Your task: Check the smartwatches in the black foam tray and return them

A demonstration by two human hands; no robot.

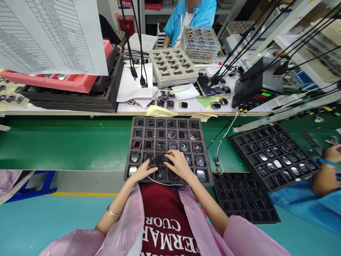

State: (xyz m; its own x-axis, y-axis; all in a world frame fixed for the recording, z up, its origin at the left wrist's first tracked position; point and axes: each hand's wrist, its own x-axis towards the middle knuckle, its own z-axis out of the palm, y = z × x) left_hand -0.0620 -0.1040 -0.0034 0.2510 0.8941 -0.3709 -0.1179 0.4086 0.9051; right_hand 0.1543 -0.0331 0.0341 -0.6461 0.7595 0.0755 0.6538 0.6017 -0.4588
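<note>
Left hand (142,171): thumb and forefinger clamped on a small black square-cornered block (152,162), over the near left part of a dark grey foam tray (129,156). My right hand (179,165): fingers apart and slightly bent, tips over the near middle compartments, thumb tip near the forefinger. Cannot tell whether they touch anything beneath. A thin white cable (162,184) curves from beside my left hand along the tray's near edge.

Foam tray lies at the near edge of a green work surface (66,142), right in front of my maroon shirt. Its grid holds dark, glossy, rounded-square pieces (161,134), several with pinkish rims; some reflect light.

To my right: a black compartment tray (241,142), set at an angle, with similar pieces, beside a co-worker's arm (323,179) in a blue sleeve. A second black tray (275,217) of pieces sits lower, partly under it.

White shelf (128,109) beyond: pinkish-red foam tray (85,84) on dark foam trays at left; cream plastic tray (177,81) in the middle; black power unit (255,85) with green and red digits at right. Person in blue (170,28) on the far side. Black cables (140,42) hang above.
</note>
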